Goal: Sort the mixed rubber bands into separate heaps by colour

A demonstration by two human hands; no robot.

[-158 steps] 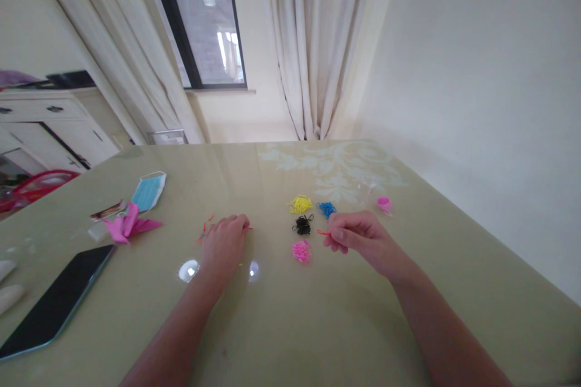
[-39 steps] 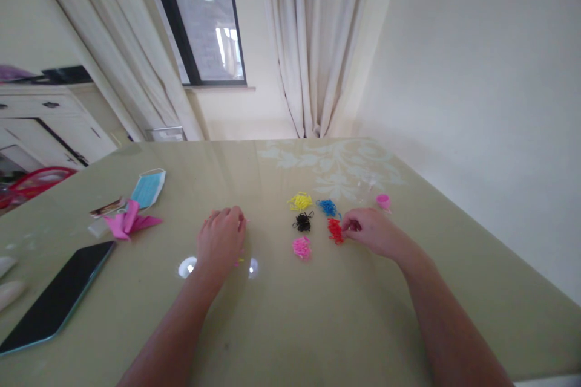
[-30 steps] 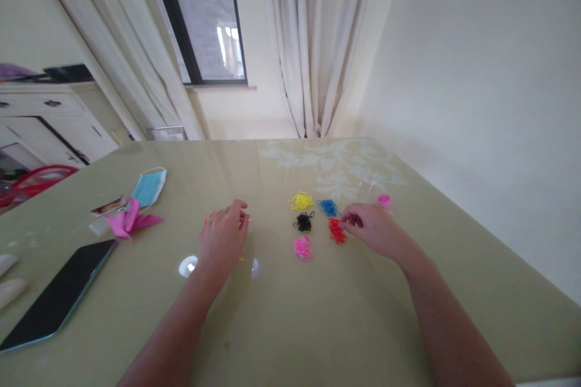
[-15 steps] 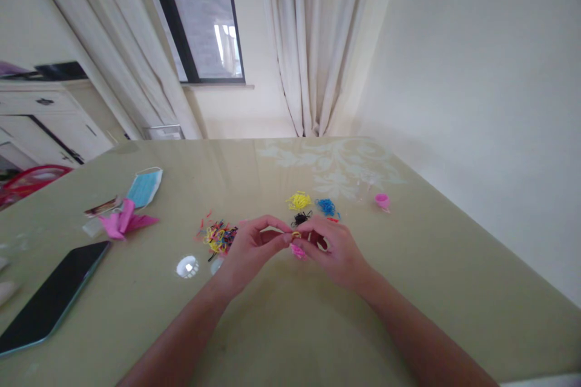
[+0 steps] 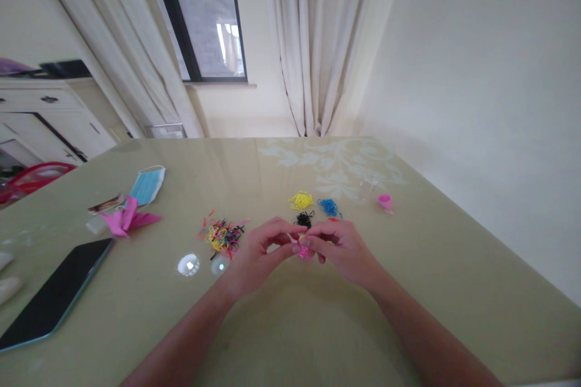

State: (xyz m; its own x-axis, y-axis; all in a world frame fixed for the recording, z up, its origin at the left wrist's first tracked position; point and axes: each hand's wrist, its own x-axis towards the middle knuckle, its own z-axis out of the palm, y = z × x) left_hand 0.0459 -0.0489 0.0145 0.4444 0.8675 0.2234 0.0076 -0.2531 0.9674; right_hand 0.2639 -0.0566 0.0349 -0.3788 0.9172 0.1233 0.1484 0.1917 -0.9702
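My left hand (image 5: 262, 254) and my right hand (image 5: 344, 252) meet above the table, thumb and forefinger of each pinched together. Between the fingertips is a small yellow rubber band (image 5: 302, 237), mostly covered by the fingers. Just below and behind it shows a pink pile of rubber bands (image 5: 305, 252), partly hidden by my hands. Beyond them lie a black pile (image 5: 304, 219), a yellow pile (image 5: 301, 200) and a blue pile (image 5: 328, 207). A bit of red band (image 5: 334, 219) peeks out past my right hand. Left of my left hand spreads a mixed-colour heap of bands (image 5: 224, 237).
A pink cup-like piece (image 5: 385, 201) stands at the right, near a clear plastic object (image 5: 367, 186). On the left are a pink folded-paper figure (image 5: 129, 218), a blue face mask (image 5: 148, 186) and a dark phone (image 5: 57, 290). Light reflections (image 5: 188, 265) shine on the tabletop.
My fingertips have drawn closer together, and less of the yellow band shows between them. The whole view has shifted slightly.
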